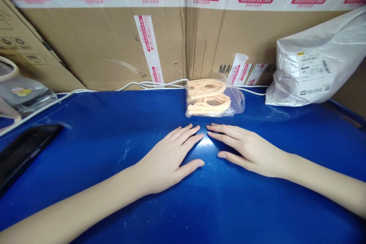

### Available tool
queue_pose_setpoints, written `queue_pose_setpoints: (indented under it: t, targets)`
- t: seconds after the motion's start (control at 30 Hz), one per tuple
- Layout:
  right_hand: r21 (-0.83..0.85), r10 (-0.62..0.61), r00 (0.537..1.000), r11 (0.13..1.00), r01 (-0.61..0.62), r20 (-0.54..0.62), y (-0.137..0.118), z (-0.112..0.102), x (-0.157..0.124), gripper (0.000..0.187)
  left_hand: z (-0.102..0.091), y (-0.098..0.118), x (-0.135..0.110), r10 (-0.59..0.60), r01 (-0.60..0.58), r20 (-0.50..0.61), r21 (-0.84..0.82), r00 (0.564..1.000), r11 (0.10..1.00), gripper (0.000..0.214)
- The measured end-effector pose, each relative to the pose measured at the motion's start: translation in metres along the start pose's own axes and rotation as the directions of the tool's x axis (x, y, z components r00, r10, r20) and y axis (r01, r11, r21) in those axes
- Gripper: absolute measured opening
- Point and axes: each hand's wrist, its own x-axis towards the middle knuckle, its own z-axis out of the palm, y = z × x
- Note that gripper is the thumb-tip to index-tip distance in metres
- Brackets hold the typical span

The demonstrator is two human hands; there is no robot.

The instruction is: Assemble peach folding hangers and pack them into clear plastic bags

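My left hand lies flat on the blue table, its fingers stretched out and its thumb held apart. Facing it, my right hand rests palm down with fingers extended, and a small gap separates the two sets of fingertips. Neither hand holds anything. Just beyond the fingertips is a clear plastic bag containing peach-coloured folding hangers, one above the other in my view. Both hands are apart from the bag.
A white plastic parcel bag with a label stands at the back right. Taped cardboard walls the back. A white cable runs along its foot. At left are a black phone-like object and a grey-and-cream item.
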Motion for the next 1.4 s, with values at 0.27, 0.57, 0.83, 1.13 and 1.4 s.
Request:
queue_pose_setpoints:
  t: [0.27,0.57,0.83,1.13,1.4]
  targets:
    - [-0.014,-0.020,1.000,1.000,0.020,0.002,0.0007,0.0014,-0.0007,0.049,-0.0013,-0.0015,0.0020,0.004,-0.004,0.018,-0.011,1.000,1.000,0.062]
    - [-0.012,-0.018,1.000,1.000,0.018,-0.001,0.0012,0.0009,-0.0001,0.049,-0.0013,-0.0019,0.0036,0.013,-0.012,0.003,-0.014,1.000,1.000,0.060]
    - [0.031,-0.006,1.000,0.999,0.006,-0.019,0.0018,0.0019,-0.0019,0.048,-0.0021,-0.0011,0.0024,0.019,-0.019,-0.007,-0.016,1.000,1.000,0.058]
    - [0.069,0.012,1.000,0.998,-0.010,-0.028,0.0019,0.0002,-0.0011,0.047,0.0014,-0.0037,0.0043,0.020,-0.021,-0.026,-0.012,0.999,1.000,0.057]
    - [0.069,0.011,1.000,0.998,-0.010,-0.019,0.0023,-0.0008,-0.0017,0.047,0.0016,-0.0033,0.0036,0.027,-0.027,-0.025,-0.002,0.999,1.000,0.056]
